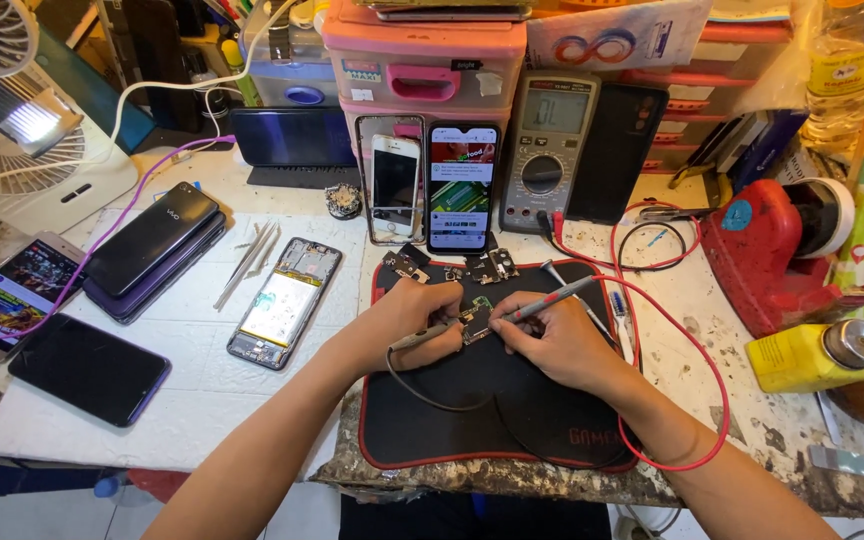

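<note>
Over a black work mat (pixel 472 410) with a red border, my left hand (pixel 422 320) holds a black test probe (pixel 420 338) whose black lead loops across the mat. My right hand (pixel 552 335) grips a red-tipped test probe (pixel 552 298) joined to a red lead (pixel 697 350). Both probe tips meet on a small green circuit board (pixel 477 322) between my hands. The leads run back to a grey multimeter (pixel 550 150) standing upright behind the mat.
An opened phone (pixel 284 303) and tweezers (pixel 247 262) lie left of the mat. Stacked phones (pixel 152 245) and two more phones sit at far left near a white fan (pixel 12 130). A lit phone (pixel 462 185) leans on pink drawers (pixel 422 70). A yellow bottle (pixel 807 355) stands right.
</note>
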